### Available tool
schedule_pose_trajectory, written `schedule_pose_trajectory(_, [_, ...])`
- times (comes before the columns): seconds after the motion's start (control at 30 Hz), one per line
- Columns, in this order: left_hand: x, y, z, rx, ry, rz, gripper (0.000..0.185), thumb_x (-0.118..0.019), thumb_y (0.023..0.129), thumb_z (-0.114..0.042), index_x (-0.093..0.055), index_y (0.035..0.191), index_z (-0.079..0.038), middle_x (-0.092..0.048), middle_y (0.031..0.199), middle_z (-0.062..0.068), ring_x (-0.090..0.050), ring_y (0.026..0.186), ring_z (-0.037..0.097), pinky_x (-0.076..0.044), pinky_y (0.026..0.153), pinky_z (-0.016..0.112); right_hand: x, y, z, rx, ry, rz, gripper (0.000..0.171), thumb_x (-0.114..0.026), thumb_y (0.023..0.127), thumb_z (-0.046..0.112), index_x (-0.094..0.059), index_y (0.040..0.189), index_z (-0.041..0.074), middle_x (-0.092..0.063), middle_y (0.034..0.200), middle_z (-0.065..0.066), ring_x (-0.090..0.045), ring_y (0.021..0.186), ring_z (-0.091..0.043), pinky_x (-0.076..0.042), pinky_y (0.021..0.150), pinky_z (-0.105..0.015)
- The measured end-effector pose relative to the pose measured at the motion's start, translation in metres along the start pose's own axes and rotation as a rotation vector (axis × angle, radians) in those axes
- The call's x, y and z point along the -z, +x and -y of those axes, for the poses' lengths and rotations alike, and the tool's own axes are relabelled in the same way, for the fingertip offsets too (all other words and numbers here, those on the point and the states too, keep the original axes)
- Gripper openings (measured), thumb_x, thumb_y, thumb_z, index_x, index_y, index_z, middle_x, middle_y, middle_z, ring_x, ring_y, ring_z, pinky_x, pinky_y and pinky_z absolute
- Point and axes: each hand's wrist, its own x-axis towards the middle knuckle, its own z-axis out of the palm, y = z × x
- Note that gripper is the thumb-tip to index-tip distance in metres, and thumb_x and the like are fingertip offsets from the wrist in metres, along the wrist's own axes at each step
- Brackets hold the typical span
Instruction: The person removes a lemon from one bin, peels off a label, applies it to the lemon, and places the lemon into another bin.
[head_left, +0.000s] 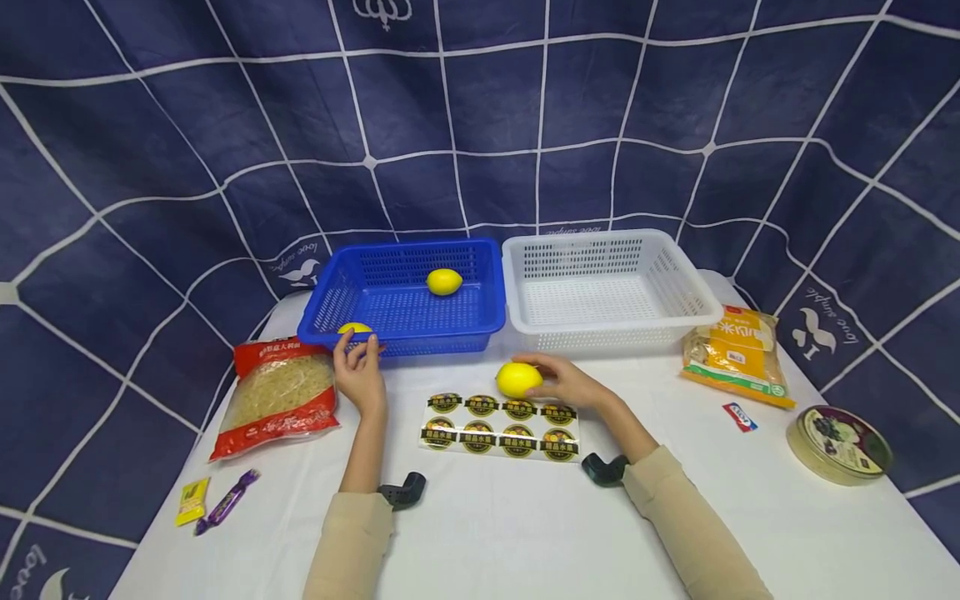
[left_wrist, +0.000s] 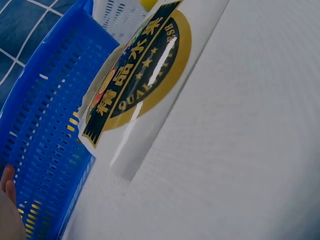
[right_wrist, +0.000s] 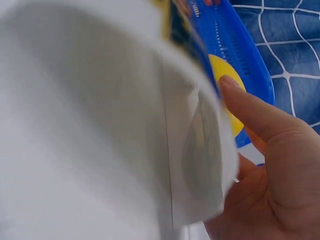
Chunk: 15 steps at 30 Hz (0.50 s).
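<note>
My right hand (head_left: 566,383) holds a yellow lemon (head_left: 519,380) above the table, behind a sheet of round fruit stickers (head_left: 498,428). In the right wrist view, the thumb presses against this lemon (right_wrist: 231,100). At the front left corner of the blue basket (head_left: 405,343) is my left hand (head_left: 362,379), its fingertips at the rim beside a second lemon (head_left: 354,328). Whether those fingers grip the rim or that lemon is unclear. Another lemon (head_left: 444,282) lies toward the back right of the blue basket. The left wrist view shows the sticker sheet (left_wrist: 145,75) close up, beside the basket's slotted wall (left_wrist: 45,110).
A white basket (head_left: 615,340) stands right of the blue one. At left lie a red pasta bag (head_left: 281,396), a yellow packet (head_left: 192,501) and a purple candy (head_left: 227,502). At right are a grain bag (head_left: 738,354), a small red-blue packet (head_left: 740,417) and a round tin (head_left: 840,444).
</note>
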Motion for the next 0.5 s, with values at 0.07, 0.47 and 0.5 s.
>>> schedule_pose_trajectory(0.07, [-0.0002,0.0003,-0.0020,0.002,-0.005,0.001,0.043,-0.073,0.079,-0.026,-0.059,0.118,-0.015,-0.066,0.079,0.005,-0.065,0.068,0.016,-0.056,0.067,0.032,0.0016,-0.0032,0.0015,-0.012,0.004,0.005,0.053,-0.066,0.082,-0.002,-0.045,0.131,-0.006,-0.047,0.132,-0.019,-0.043,0.121,-0.035,-0.033,0.105,-0.047])
schedule_pose_trajectory(0.47, [0.0020,-0.0003,-0.0071,0.037,-0.022,0.047,0.045,-0.070,0.082,-0.016,-0.055,0.123,-0.006,-0.064,0.088,0.021,-0.066,0.074,0.028,-0.053,0.073,0.046,0.0041,-0.0092,0.0011,-0.040,-0.006,0.007,0.055,-0.067,0.083,0.000,-0.043,0.131,-0.007,-0.047,0.132,-0.020,-0.045,0.118,-0.035,-0.037,0.101,-0.048])
schedule_pose_trajectory(0.5, [0.0016,-0.0003,-0.0066,0.038,-0.019,0.043,0.045,-0.070,0.081,-0.018,-0.055,0.123,-0.007,-0.064,0.087,0.021,-0.066,0.073,0.026,-0.053,0.073,0.046,0.0042,-0.0090,0.0010,-0.039,-0.009,0.005,0.055,-0.067,0.083,0.001,-0.043,0.131,-0.007,-0.047,0.132,-0.021,-0.045,0.119,-0.035,-0.037,0.101,-0.048])
